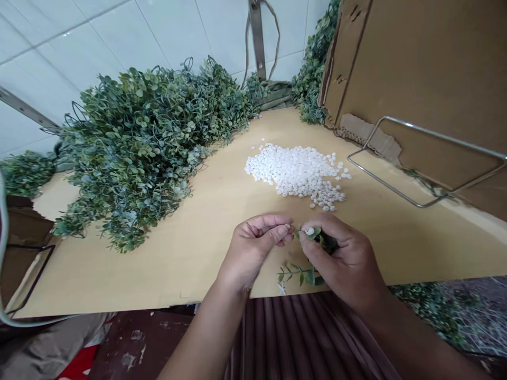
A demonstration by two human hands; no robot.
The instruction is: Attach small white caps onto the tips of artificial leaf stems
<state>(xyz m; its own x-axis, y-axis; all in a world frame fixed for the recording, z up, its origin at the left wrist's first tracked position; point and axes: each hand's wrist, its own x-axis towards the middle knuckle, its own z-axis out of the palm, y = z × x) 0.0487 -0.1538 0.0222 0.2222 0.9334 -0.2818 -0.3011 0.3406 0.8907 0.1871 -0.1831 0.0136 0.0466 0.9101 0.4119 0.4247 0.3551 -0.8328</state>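
Observation:
My right hand (346, 253) is closed around an artificial leaf sprig (300, 271), whose green leaves stick out below and beside the fingers. A small white plastic piece (309, 231) shows on the sprig by the right thumb and index finger. Close beside it, my left hand (261, 240) is pinched shut at the tip of the sprig. Whatever lies between the left fingertips is too small to name. Just beyond both hands, a pile of small round white plastic pieces (297, 169) is spread on the tan tabletop (214, 253).
A large heap of artificial greenery (150, 137) covers the back left. At right stands a cardboard box (428, 68), with a bent metal wire frame (420, 203) in front of it. More greenery (431, 311) lies below the table's right edge. A tiled wall (158, 31) closes the back.

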